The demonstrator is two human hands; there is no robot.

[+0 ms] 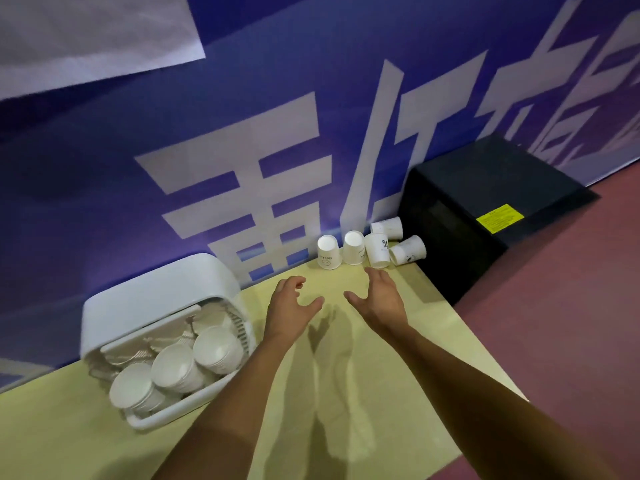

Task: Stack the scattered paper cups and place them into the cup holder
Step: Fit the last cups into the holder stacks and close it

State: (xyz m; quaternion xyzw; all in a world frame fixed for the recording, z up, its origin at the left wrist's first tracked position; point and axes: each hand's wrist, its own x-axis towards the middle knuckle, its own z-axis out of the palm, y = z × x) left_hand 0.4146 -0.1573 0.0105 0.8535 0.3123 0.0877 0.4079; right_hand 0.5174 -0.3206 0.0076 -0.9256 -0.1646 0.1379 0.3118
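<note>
Barely started, by the look of it: five paper cups point(354, 249) loose at the far edge of the bench point(104, 445), beside the black box point(485, 188) and well apart from the cup holder point(156, 289) with its own stacks. Three on end, long axes vertical; two tipped over, axes level, mouths toward the box. Hovering just short of them, left hand point(289, 306) and right hand point(381, 296) empty, fingers point(375, 277) spread.
</note>
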